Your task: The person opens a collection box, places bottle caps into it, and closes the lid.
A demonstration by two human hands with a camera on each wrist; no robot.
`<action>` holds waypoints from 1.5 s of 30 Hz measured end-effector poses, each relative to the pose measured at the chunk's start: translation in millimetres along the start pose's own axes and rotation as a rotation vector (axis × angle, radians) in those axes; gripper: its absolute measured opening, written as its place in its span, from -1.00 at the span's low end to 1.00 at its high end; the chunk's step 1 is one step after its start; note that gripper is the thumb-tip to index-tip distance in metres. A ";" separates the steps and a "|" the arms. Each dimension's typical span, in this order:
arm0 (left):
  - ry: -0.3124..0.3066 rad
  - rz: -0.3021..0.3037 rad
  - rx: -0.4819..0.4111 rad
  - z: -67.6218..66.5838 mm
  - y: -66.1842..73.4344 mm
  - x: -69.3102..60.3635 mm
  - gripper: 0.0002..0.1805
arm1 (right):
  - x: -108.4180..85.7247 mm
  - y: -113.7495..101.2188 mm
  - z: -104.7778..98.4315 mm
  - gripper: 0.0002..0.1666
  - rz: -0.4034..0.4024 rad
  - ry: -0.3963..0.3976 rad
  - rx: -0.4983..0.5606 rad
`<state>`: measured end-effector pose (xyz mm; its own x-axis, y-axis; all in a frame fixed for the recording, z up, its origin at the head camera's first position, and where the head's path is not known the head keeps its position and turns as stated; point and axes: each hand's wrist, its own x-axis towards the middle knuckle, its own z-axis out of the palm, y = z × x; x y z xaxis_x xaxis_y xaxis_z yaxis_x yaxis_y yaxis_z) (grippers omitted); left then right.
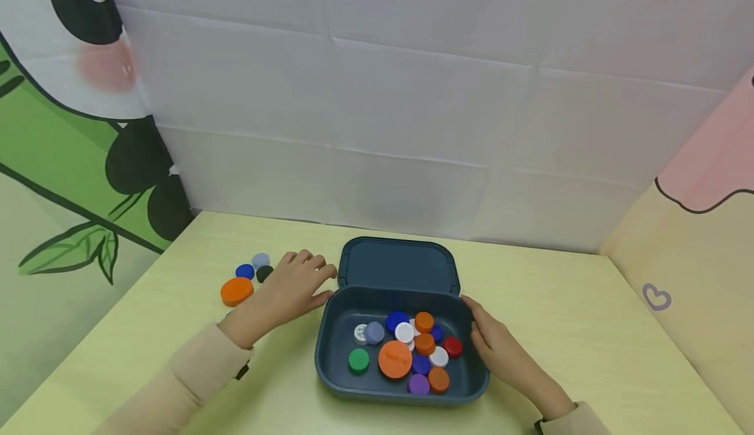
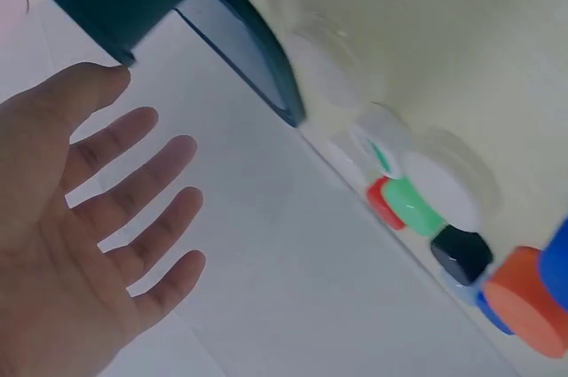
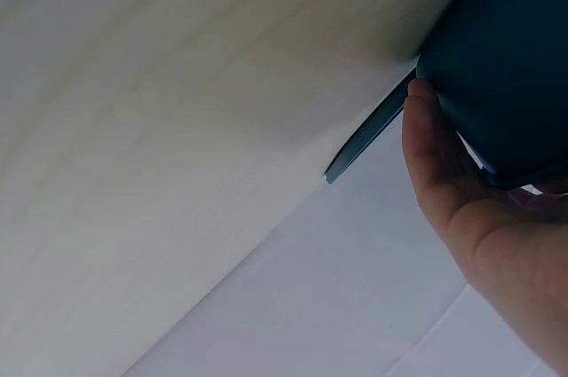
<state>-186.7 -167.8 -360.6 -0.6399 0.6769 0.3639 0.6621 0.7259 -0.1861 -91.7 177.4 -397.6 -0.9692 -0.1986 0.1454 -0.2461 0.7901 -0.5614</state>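
A dark blue plastic box [image 1: 400, 399] sits on the table with several bottle caps inside, among them a large orange cap [image 1: 395, 360], a green cap [image 1: 359, 361] and a purple cap [image 1: 419, 384]. At its right side my right hand [image 1: 499, 350] grips the wall, fingers along the outside and thumb at the rim. My left hand [image 1: 291, 291] is by the back left corner, fingers spread; in the left wrist view its thumb [image 2: 102, 84] appears to touch the rim. Behind the box lies the matching lid [image 1: 399, 263].
More caps are on the table left of the left hand: a large orange cap [image 1: 237, 291], a blue cap [image 1: 245, 271], a grey-blue cap [image 1: 261, 260] and a black cap [image 1: 264, 273]. The left wrist view also has a green cap [image 2: 413, 207] there. A white wall sheet [image 1: 406, 127] borders the table's back.
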 end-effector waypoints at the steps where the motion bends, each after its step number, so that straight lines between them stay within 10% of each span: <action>1: -0.004 -0.007 -0.001 2.3 -3.3 -2.0 -0.70 | -0.1 -0.1 -0.1 -0.43 -0.001 -0.001 0.001; 21: -0.181 -0.033 -0.022 27.2 -18.9 -21.8 -0.57 | 0.1 -0.2 -0.3 -0.43 -0.004 -0.007 0.001; 45: -0.135 0.006 -0.003 35.8 -17.4 -22.4 -0.57 | 1.5 5.1 3.4 -0.44 -0.017 0.004 -0.001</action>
<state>-197.9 -191.2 -398.2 -0.6825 0.6914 0.2371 0.6671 0.7218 -0.1846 -94.4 179.1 -403.0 -0.9649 -0.2099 0.1578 -0.2625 0.7874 -0.5578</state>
